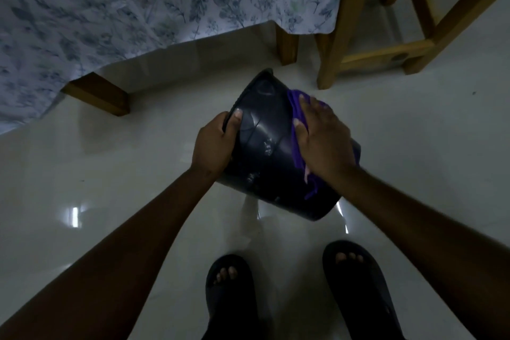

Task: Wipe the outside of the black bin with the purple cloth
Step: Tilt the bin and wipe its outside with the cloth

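Note:
The black bin point(269, 143) is tipped on its side above the floor, its open rim pointing away toward the table and its base toward me. My left hand point(214, 143) grips the rim at the left, thumb on the outer wall. My right hand point(321, 138) lies flat on the purple cloth point(296, 121), pressing it against the bin's right outer side. Part of the cloth hangs down below my wrist. Whitish smudges show on the bin's wall between my hands.
A table with a leaf-patterned cloth point(138, 3) and wooden legs point(102, 95) stands ahead on the left. A wooden chair frame point(386, 55) stands at the upper right. Glossy white floor tiles point(110, 174) lie all around. My feet in dark sandals point(229, 292) stand just below the bin.

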`<state>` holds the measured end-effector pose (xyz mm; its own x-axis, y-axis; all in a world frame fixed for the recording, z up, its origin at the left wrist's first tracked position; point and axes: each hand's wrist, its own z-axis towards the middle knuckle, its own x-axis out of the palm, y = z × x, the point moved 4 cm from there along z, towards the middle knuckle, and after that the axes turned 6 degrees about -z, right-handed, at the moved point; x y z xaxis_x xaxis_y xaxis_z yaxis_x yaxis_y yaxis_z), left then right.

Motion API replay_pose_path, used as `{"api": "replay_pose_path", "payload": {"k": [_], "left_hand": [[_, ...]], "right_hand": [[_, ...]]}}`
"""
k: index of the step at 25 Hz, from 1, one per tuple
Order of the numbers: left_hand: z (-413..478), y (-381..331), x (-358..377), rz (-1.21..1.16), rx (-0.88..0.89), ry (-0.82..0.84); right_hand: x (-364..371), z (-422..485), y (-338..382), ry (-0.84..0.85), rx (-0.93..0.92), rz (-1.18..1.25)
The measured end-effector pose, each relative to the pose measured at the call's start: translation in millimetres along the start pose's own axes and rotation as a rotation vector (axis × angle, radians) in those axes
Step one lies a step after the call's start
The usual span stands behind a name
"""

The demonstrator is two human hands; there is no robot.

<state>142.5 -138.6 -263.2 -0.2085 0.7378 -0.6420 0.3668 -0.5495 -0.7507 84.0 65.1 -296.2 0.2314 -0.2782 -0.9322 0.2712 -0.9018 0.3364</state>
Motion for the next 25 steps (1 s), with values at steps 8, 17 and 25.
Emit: {"api": "replay_pose_path", "payload": {"k": [8, 17, 25], "left_hand": [[5.0, -3.5, 2.7, 0.096, 0.038, 0.013], [1.8, -2.1, 0.8, 0.099, 0.026, 0.021], [4.3, -5.2, 1.6, 0.118, 0.008, 0.024]], "right_hand": [[8.8, -29.1, 31.3, -0.027, -0.229, -0.19], [26.1, -75.4, 40.3, -0.048, -0.405, -0.267], [16.8, -73.9, 35.9, -0.002, -0.24, -0.189]]}}
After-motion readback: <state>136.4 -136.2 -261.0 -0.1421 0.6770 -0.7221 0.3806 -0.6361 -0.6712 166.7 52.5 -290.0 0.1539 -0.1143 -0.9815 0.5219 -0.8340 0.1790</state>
